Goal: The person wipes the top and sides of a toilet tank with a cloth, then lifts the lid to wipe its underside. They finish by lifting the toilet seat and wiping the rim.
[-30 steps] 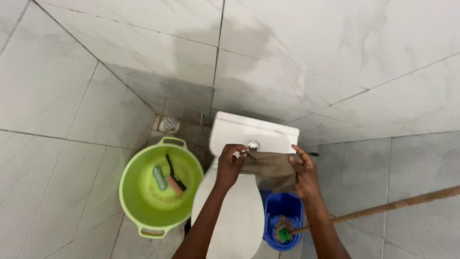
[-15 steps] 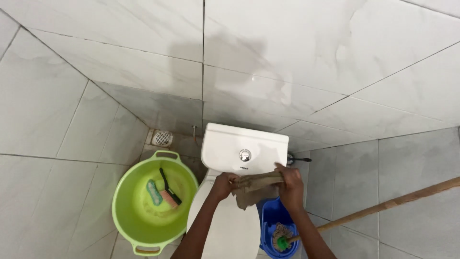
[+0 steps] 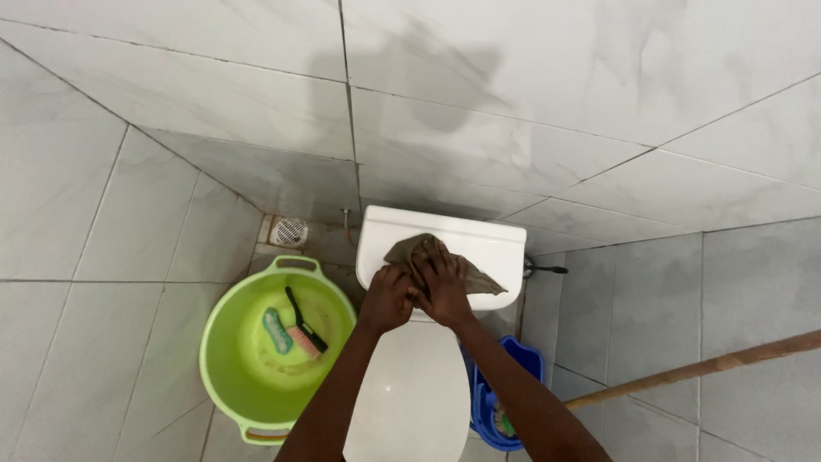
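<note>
A white toilet stands against the tiled wall, its tank lid (image 3: pixel 500 244) at centre and its closed seat lid (image 3: pixel 410 393) below. A brown cloth (image 3: pixel 475 275) lies bunched on top of the tank. My right hand (image 3: pixel 445 287) presses flat on the cloth. Beside it, my left hand (image 3: pixel 386 298) grips the cloth's near edge at the front of the tank.
A lime green basin (image 3: pixel 231 359) left of the toilet holds a scrub brush (image 3: pixel 304 329) and a small blue-green scrubber (image 3: pixel 277 329). A blue bucket (image 3: pixel 506 402) stands right of the bowl. A wooden handle (image 3: pixel 710 366) slants across the right floor. A floor drain (image 3: pixel 289 231) sits in the corner.
Both hands have lifted the cloth from the front face of the tank onto its top. The camera view has shifted closer.
</note>
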